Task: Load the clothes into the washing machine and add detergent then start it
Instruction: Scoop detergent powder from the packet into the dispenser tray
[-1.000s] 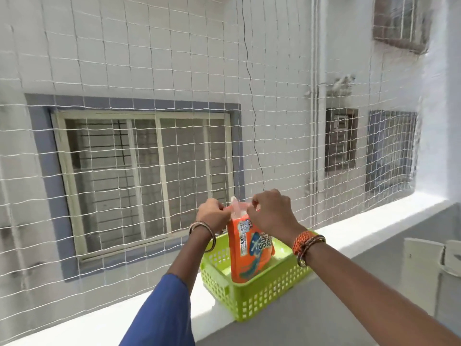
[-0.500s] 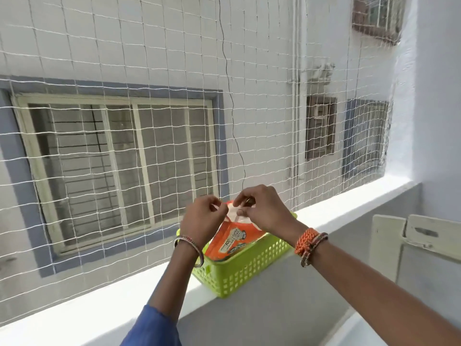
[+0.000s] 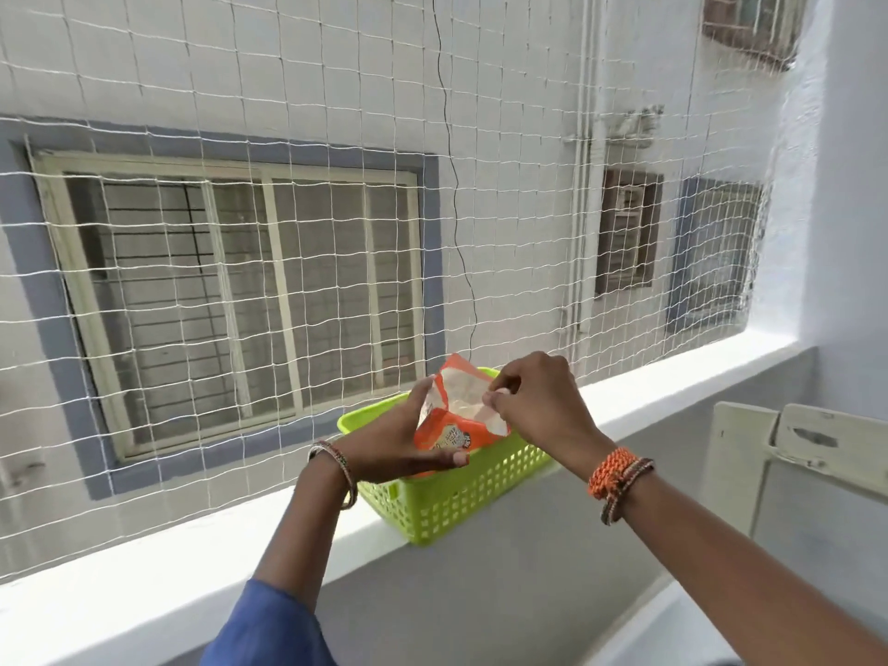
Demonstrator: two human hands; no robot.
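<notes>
Detergent packet point(image 3: 449, 427): orange, mouth open, tilted, standing in the green basket point(image 3: 447, 502).
Basket: on the white ledge point(image 3: 158, 564), against the net point(image 3: 336, 137).
Left hand point(image 3: 399, 447): curled around the packet's lower side above the basket.
Right hand point(image 3: 538, 401): pinching the packet's top edge.

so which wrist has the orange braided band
The right wrist, by the hand at the packet's mouth; the left wrist wears thin bangles.

Apartment balcony: safety net point(image 3: 288, 113), ledge point(image 3: 672, 377), neighbouring windows point(image 3: 240, 300).
</notes>
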